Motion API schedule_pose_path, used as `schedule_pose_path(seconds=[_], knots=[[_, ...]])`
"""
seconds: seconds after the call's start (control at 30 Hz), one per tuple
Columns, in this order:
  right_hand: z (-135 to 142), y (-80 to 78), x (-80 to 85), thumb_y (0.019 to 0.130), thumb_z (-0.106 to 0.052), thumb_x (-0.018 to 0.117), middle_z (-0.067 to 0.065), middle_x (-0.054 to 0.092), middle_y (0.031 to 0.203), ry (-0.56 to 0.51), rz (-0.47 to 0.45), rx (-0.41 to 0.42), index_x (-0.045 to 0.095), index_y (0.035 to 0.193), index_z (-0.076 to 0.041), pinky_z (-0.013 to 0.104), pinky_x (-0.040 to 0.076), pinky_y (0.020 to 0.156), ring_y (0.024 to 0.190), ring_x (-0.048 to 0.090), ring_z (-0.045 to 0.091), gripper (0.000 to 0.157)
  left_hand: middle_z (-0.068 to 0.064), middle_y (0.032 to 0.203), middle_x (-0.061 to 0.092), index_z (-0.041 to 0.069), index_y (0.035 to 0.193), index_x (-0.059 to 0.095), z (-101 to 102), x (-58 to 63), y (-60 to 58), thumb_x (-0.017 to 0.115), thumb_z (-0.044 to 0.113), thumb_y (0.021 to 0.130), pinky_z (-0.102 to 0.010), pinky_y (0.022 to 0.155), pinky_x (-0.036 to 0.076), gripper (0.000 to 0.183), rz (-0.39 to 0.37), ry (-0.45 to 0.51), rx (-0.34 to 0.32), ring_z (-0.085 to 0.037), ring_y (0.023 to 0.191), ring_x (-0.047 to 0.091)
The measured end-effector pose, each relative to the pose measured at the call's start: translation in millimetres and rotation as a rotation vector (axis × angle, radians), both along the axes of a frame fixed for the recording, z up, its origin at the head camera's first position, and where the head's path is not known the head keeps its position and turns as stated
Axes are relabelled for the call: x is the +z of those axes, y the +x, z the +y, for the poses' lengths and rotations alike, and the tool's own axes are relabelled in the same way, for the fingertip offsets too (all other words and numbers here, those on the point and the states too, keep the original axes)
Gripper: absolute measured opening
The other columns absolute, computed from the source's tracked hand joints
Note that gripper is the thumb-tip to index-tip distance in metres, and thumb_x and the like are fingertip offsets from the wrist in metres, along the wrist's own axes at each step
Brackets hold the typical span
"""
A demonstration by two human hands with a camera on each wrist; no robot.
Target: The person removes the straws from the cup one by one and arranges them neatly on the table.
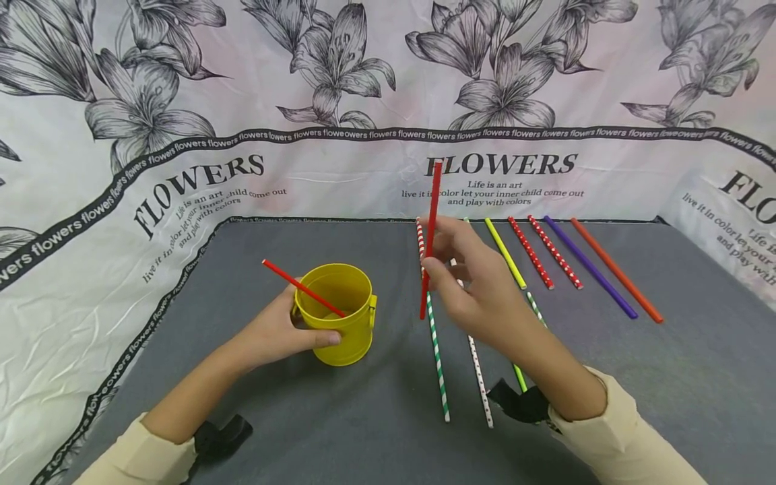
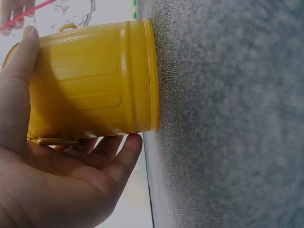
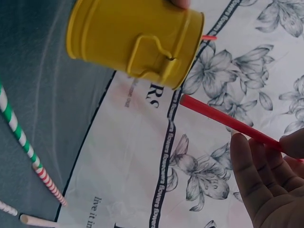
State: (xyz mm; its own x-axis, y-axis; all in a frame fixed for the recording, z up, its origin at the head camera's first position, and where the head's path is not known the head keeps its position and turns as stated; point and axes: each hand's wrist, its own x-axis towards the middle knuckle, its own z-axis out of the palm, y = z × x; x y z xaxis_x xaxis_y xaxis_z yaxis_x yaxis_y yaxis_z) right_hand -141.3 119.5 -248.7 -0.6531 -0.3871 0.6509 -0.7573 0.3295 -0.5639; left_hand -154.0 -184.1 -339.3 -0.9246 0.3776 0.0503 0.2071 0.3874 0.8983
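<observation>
On the grey table, my left hand (image 1: 281,340) holds a yellow metal bucket (image 1: 344,347) from its left side, thumb across the front. The left wrist view shows the fingers curled about the bucket wall (image 2: 90,80) and its base on the table. Inside leans a red straw (image 1: 297,283), its upper end sticking out past the left rim. My right hand (image 1: 481,289) pinches another red straw (image 1: 434,202) between thumb and fingers, nearly upright, to the right of the bucket and apart from it. In the right wrist view this straw (image 3: 228,120) points toward the bucket's rim.
Right of the bucket lie a green-striped straw (image 1: 437,367), a red-striped straw (image 1: 419,239), a white dotted straw (image 1: 481,384), a yellow straw (image 1: 506,252), red dotted straws (image 1: 531,252), a purple straw (image 1: 591,267) and an orange straw (image 1: 618,271). Flower-printed cloth (image 1: 364,175) hangs behind.
</observation>
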Motion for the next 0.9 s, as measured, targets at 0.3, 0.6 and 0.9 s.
schedule_pose_path(seconds=[0.3,0.6,0.9], knots=[[15,-2.2,-6.3,0.091,0.010,0.066,0.004,0.060,0.097,0.056,0.013,-0.048,0.042,0.146,-0.003,0.032,0.058,0.074,0.088,0.061,0.012,0.062,-0.003,0.129,0.058,0.015,0.138,0.042,0,-0.4,0.6,0.088,0.028,0.078,-0.045,0.097,0.047,0.077,0.008,0.020,-0.022,-0.024,0.113,0.058],[32,-1.9,-12.7,0.088,0.013,0.068,0.000,0.061,0.092,0.114,0.017,-0.084,0.045,0.145,-0.006,0.024,0.055,0.067,0.082,0.060,0.009,0.065,-0.003,0.130,0.059,0.015,0.138,0.043,0,1.2,-0.7,0.089,0.027,0.078,-0.046,0.097,0.047,0.077,0.018,0.017,-0.026,-0.023,0.113,0.058],[53,1.0,-16.6,0.086,0.016,0.068,0.001,0.061,0.092,0.147,0.010,-0.105,0.045,0.146,-0.007,0.020,0.053,0.065,0.081,0.062,0.012,0.068,-0.003,0.129,0.059,0.015,0.137,0.044,0,1.2,-0.4,0.088,0.027,0.078,-0.046,0.095,0.048,0.076,0.020,0.008,-0.024,-0.024,0.112,0.058]])
